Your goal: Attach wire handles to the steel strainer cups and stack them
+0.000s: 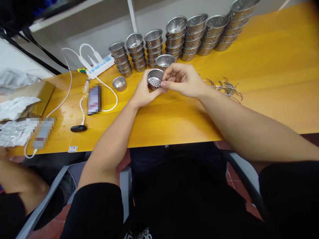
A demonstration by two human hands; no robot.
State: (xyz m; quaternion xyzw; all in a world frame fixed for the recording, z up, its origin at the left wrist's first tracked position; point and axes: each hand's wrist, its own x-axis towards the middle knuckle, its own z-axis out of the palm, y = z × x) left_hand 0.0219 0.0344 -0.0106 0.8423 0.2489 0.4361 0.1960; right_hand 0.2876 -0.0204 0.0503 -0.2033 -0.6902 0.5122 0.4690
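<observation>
A small perforated metal cup (155,79) is gripped by my left hand (145,91), its opening tilted toward me. At its right rim, my right hand (180,79) has thumb and forefinger pinched together; whatever lies between them is too small to make out. Just behind stands another perforated cup (165,60), partly hidden by my right hand. A single small metal cup (119,83) sits on the table to the left of my hands. Beyond my right wrist lies a loose heap of thin curved metal wires (228,88), partly covered by my forearm.
Several stacks of perforated cups (176,28) line the back of the yellow table (174,124). To the left are a white power strip (101,66) with cables, a phone (94,99), a black oval object (78,128) and plastic bags (15,108). Another person's arm (22,179) is at lower left.
</observation>
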